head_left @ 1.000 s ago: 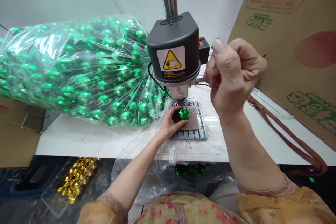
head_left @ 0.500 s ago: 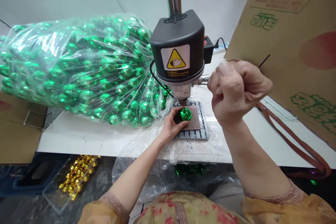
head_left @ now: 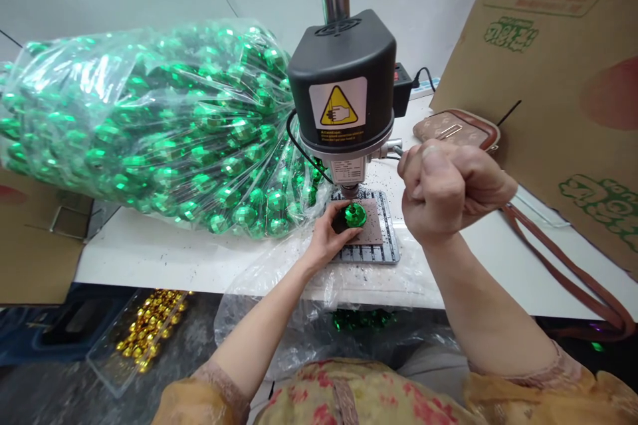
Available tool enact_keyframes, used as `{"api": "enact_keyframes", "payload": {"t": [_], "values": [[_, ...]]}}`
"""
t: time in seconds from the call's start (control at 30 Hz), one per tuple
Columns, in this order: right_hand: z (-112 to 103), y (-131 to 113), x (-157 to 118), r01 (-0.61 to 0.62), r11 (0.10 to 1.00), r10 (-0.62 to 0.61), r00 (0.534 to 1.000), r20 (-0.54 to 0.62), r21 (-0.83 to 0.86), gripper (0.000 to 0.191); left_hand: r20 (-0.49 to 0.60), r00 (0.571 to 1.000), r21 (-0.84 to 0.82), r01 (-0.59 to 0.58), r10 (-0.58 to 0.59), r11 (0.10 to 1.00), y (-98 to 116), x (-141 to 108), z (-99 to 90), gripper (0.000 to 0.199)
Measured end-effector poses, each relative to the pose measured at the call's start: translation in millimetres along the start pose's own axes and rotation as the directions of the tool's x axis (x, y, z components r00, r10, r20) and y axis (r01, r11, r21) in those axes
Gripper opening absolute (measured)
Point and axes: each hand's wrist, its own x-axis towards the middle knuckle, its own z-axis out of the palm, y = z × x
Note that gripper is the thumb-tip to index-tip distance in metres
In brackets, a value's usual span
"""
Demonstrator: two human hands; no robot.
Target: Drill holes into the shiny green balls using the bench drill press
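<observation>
My left hand [head_left: 331, 234] holds a shiny green faceted ball [head_left: 355, 215] between thumb and fingers. The ball rests on a brownish square pad [head_left: 373, 229] on the slotted metal base [head_left: 391, 254] of a small bench drill press. Right above the ball is the chuck [head_left: 350, 191] under the black drill head [head_left: 343, 80]; whether the bit is inside the ball I cannot tell. My right hand [head_left: 451, 189] is closed in a fist around the end of the feed lever [head_left: 393, 149], whose grip is hidden by the fingers.
A clear bag of green faceted balls [head_left: 149, 126] lies along the left. A patterned pouch [head_left: 456, 127] with a brown strap sits behind my right hand, before a cardboard box [head_left: 563, 80]. Gold balls [head_left: 152, 325] lie in a clear bin below the table edge.
My right hand has come down a little with the lever, and more of the pouch shows behind it. My left hand keeps its hold on the ball. The view has shifted slightly.
</observation>
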Motion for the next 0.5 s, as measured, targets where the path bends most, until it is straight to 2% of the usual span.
{"api": "enact_keyframes", "payload": {"t": [0.27,0.5], "values": [[-7.5,4.0,-9.8,0.028,1.000,-0.028,0.999,0.031,-0.011,0.049,0.010,1.000,0.000,-0.005,0.005,1.000,0.7,-0.2,-0.4,0.055],[-9.5,7.2,-12.7,0.108,0.994,-0.109,0.992,0.067,0.024,0.047,0.004,1.000,0.004,-0.006,0.006,1.000,1.2,0.3,0.0,0.056]]}}
